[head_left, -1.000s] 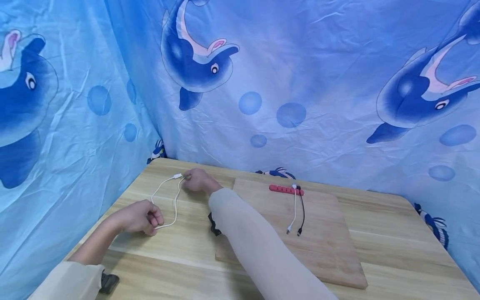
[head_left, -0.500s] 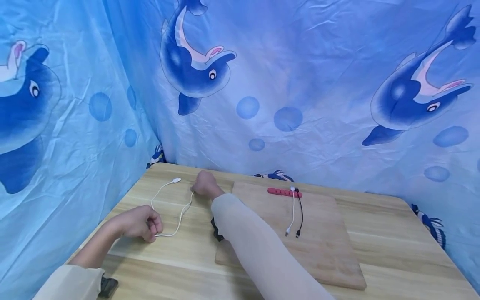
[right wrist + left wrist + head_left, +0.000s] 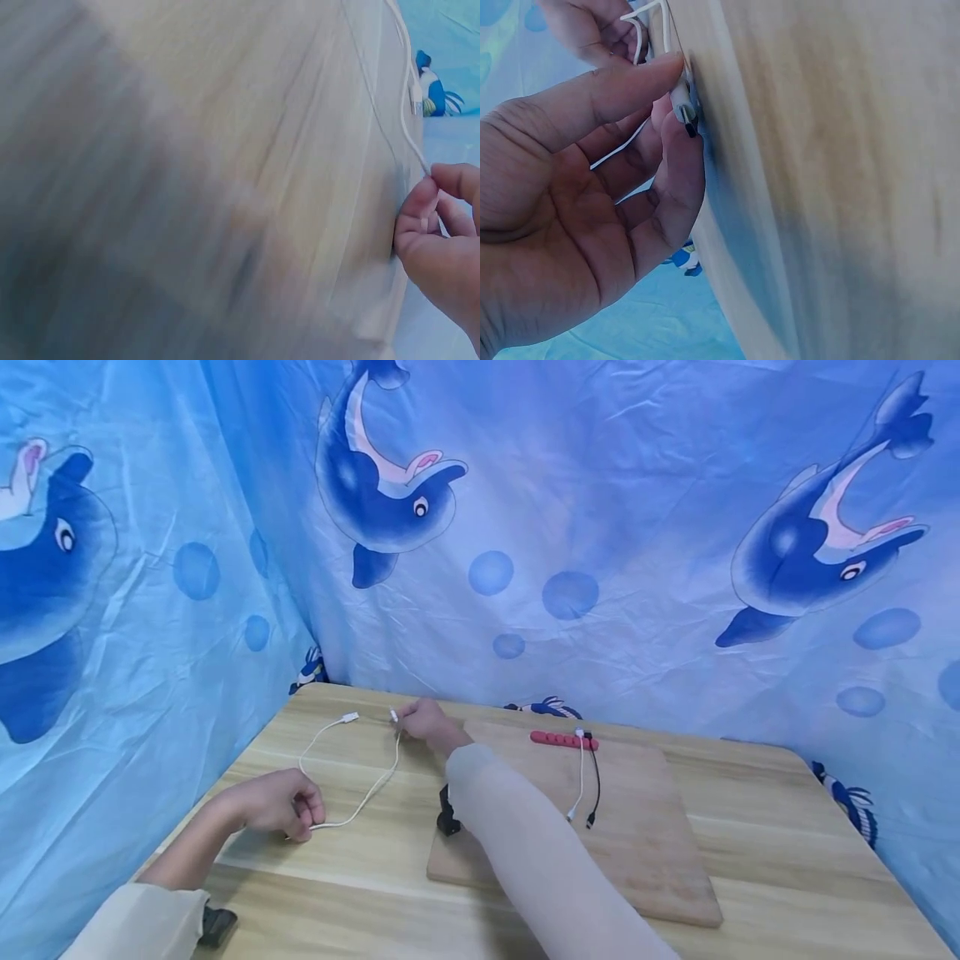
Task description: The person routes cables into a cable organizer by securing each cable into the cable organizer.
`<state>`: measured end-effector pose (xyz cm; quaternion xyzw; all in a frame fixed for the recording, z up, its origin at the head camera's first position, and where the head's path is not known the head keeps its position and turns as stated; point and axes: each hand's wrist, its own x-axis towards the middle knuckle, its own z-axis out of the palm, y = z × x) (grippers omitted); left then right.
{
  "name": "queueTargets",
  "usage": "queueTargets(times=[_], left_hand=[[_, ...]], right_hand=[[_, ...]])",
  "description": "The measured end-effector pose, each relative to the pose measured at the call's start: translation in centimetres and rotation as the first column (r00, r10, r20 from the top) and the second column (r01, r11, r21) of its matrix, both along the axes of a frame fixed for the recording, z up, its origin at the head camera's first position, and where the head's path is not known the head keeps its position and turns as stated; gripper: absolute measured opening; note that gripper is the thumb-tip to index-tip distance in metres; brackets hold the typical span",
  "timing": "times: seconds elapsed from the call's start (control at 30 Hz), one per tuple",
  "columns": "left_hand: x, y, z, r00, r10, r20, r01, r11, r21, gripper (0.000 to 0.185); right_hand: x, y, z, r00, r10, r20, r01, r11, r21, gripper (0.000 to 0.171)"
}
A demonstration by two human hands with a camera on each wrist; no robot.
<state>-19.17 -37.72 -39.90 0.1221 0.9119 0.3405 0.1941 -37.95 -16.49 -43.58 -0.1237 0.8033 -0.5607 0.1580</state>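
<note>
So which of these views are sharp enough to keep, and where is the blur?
Head view: evenly lit and sharp, with the white cable and both hands clear. Left wrist view: the left hand is crisp, the table soft. Right wrist view: heavy motion blur across the wood, only the right hand readable.

Left grip (image 3: 273, 802) curled, pinching; right grip (image 3: 426, 722) pinching, arm outstretched

free: bare table (image 3: 780, 827) right of board (image 3: 637, 860) | obstacles: red clip strip (image 3: 564, 740) with 2 cables (image 3: 587, 777) on board | curtain (image 3: 600, 568) close behind
</note>
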Motion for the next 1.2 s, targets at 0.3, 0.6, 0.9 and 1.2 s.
queueTargets(times=[0.3, 0.6, 0.9, 1.2], left_hand=[[-0.4, 0.0, 0.5, 0.998, -0.052, -0.034, 0.052, 0.999, 0.002, 0.018], [-0.7, 1.5, 1.1, 0.995, 0.001, -0.099, 0.0, 1.0, 0.012, 0.02], [-2.2, 3.4, 1.0, 0.989, 0.065, -0.134, -0.051, 0.993, 0.102, 0.023], [-3.7, 6.0, 0.9, 0.981, 0.119, -0.155, -0.083, 0.972, 0.219, 0.025]], right_hand=[[-0.6, 2.7, 1.0, 0.982, 0.018, 0.187, 0.036, 0.958, -0.285, 0.028], [-1.2, 4.9, 3.4, 0.961, 0.035, 0.276, 0.104, 0.873, -0.476, 0.008], [-1.2, 8.6, 6.4, 0.972, 0.021, 0.235, 0.107, 0.849, -0.518, 0.039], [-1.6, 12.4, 8.4, 0.97, -0.115, 0.213, 0.218, 0.797, -0.563, 0.004]])
